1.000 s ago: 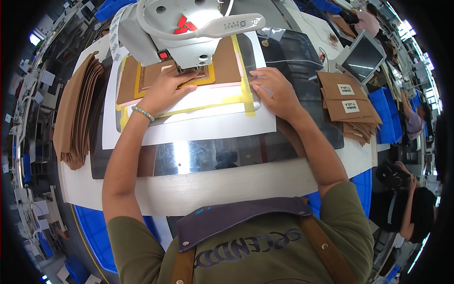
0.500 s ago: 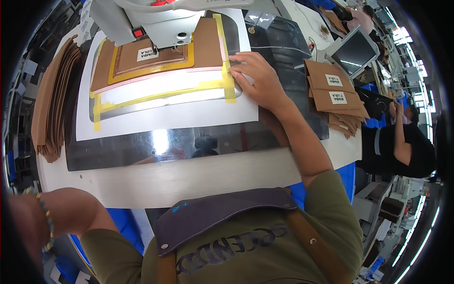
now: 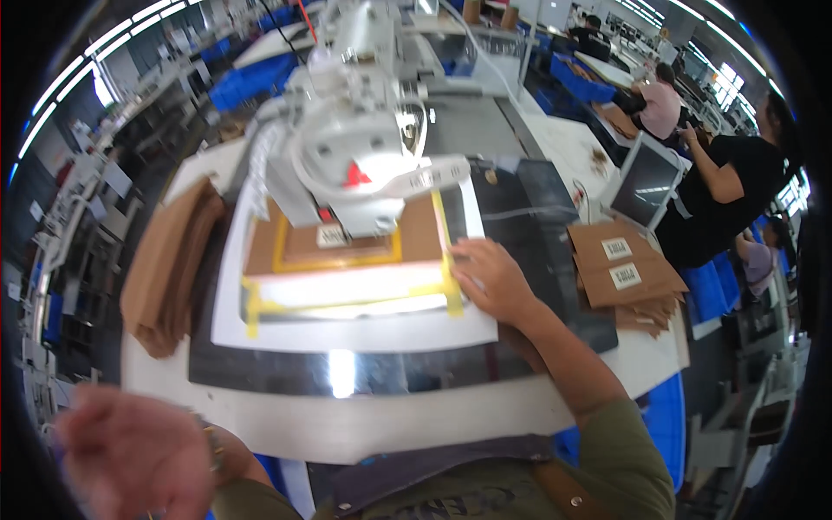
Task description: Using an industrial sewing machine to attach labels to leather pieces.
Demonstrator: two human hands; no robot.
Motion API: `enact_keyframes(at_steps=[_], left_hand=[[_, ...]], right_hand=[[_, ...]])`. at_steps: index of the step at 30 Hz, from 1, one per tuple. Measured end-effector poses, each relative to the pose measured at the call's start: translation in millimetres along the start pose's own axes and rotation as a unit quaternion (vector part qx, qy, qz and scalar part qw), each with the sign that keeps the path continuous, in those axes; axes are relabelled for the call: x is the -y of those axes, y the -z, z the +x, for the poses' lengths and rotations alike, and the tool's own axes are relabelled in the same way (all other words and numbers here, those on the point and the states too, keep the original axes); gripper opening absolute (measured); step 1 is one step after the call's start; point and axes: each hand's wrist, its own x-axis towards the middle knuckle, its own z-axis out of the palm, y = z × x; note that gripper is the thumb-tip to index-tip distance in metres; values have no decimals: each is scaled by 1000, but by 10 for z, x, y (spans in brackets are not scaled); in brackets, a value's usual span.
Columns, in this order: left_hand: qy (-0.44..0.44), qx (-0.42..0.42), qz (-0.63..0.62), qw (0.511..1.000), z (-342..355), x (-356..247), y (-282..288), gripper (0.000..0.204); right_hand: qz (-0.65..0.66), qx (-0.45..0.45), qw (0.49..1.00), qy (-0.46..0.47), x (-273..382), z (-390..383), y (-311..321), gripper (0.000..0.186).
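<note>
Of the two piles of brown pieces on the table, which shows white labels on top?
The right-hand pile, nearer the right hand and close to the monitor: two white labels face up on it, while none show on the left-hand pile.

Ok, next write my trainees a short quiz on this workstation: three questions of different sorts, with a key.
1. Which of the worker's hands is at the right-hand strip of yellow tape?
2. True or false: the monitor stands to the right of the machine head.
3. What colour is the frame partly beneath the machine head? A) blue B) yellow C) green

Key:
1. The right hand.
2. True.
3. B.
</note>
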Motion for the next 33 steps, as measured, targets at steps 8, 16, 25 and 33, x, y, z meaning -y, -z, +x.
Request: enact_keyframes(at_steps=[8, 16, 25, 33], left_hand=[[357, 475, 249, 764, -1972, 1133, 316, 34], [407, 565, 168, 698, -2318, 1746, 168, 58], [430, 563, 126, 694, -2359, 1904, -350, 57], [480, 459, 132, 736, -2420, 1941, -537, 39]], right_hand=[[-32, -18, 999, -36, 92, -5, 200, 14], [-66, -13, 995, -76, -111, 97, 437, 17], [-47, -95, 988, -112, -379, -19, 289, 15], [-25, -92, 987, -126, -266, -19, 263, 14]])
